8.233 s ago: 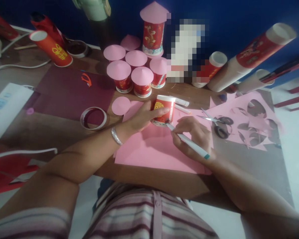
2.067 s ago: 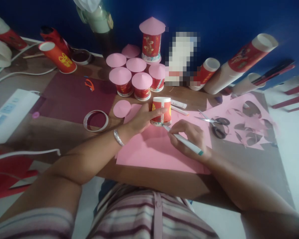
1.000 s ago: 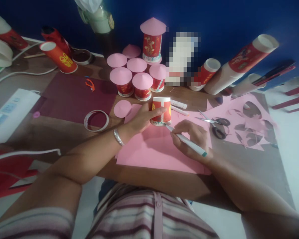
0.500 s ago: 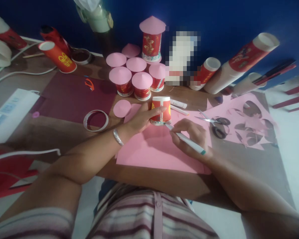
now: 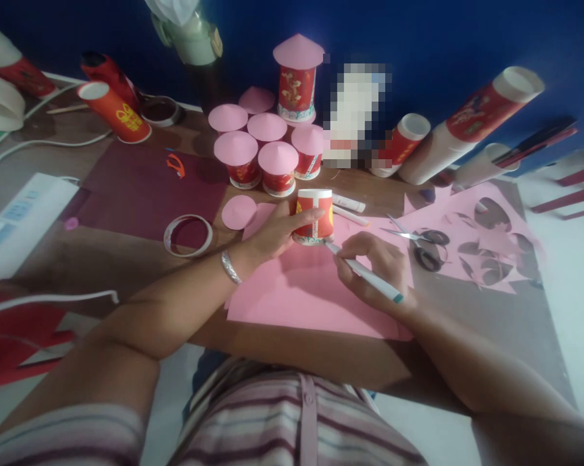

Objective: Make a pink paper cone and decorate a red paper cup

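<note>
My left hand (image 5: 278, 232) is wrapped round a red paper cup (image 5: 315, 216) that stands upside down on a pink paper sheet (image 5: 305, 291). My right hand (image 5: 377, 265) grips a white pen (image 5: 366, 274) with a green end. The pen's tip touches the sheet at the cup's lower rim. A silver bracelet (image 5: 230, 267) sits on my left wrist.
Several red cups with pink cone lids (image 5: 267, 150) stand behind. A pink paper disc (image 5: 238, 211), a tape ring (image 5: 188, 235), scissors (image 5: 421, 243), two glue sticks (image 5: 349, 208) and cut pink scraps (image 5: 486, 243) lie around. Stacked cup tubes (image 5: 471, 120) lean at the right; a white box (image 5: 22, 220) is at the left.
The pen tip has shifted slightly along the cup's rim. My left hand keeps the cup in the same place.
</note>
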A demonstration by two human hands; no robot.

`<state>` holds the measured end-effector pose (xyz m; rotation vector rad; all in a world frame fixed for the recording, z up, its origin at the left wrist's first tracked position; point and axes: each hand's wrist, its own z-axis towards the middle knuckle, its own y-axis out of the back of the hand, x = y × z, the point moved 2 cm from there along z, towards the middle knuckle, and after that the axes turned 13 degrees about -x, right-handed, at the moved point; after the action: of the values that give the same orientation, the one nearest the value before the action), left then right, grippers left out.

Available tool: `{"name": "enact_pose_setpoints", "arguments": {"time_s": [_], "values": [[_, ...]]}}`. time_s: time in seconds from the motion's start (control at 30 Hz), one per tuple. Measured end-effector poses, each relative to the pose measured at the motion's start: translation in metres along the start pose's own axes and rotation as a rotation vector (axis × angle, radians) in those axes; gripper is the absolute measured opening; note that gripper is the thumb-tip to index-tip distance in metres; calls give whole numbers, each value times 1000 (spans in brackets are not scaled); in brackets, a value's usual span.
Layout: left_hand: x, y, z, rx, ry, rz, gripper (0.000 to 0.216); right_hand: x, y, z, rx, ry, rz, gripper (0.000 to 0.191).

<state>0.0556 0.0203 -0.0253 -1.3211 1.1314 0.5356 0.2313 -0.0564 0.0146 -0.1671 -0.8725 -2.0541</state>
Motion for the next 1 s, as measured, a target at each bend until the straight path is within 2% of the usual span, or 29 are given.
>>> {"name": "enact_pose_setpoints", "arguments": {"time_s": [0.3,0.63,1.0], "values": [[2,1,3,11,-59,-45,29,3,1,0,-20,12,69,17],[4,3,3,-10,-35,-28,34,4,0,0,6,21,99,15],[6,5,4,-12,-18,-11,35,3,-3,-1,-31,27,108,16]]}}
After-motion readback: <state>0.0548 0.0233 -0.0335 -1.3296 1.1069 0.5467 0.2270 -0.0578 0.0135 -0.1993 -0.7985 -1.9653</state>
